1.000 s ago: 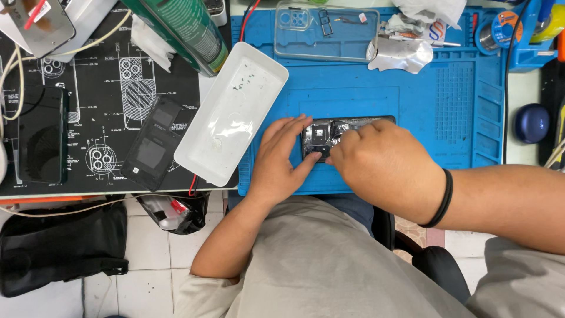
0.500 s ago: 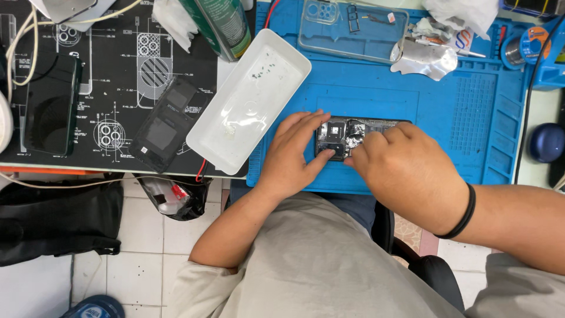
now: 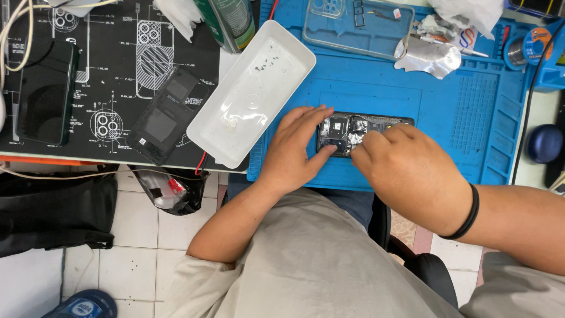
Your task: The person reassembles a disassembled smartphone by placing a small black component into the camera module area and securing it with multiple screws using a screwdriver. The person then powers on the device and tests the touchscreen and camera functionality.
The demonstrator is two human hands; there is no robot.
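Note:
An opened phone (image 3: 360,128) with its insides showing lies on the blue work mat (image 3: 376,88). My left hand (image 3: 294,150) rests flat on the phone's left end, fingers spread and holding it down. My right hand (image 3: 406,171) covers the phone's right part, its fingertips pinched over the silvery middle of the board; whether they hold a small tool or part is hidden. A black band sits on my right wrist.
A white tray (image 3: 250,88) lies tilted across the mat's left edge. On the black mat (image 3: 112,70) lie a dark phone back cover (image 3: 166,115) and a black phone (image 3: 46,91). A clear phone case (image 3: 359,26) and crumpled foil (image 3: 429,53) sit at the back. A green can (image 3: 229,20) stands behind the tray.
The view has shifted a little, so the bench sits lower and further right in the frame. Both hands stay on the opened phone; my right fingertips have shifted slightly over its middle.

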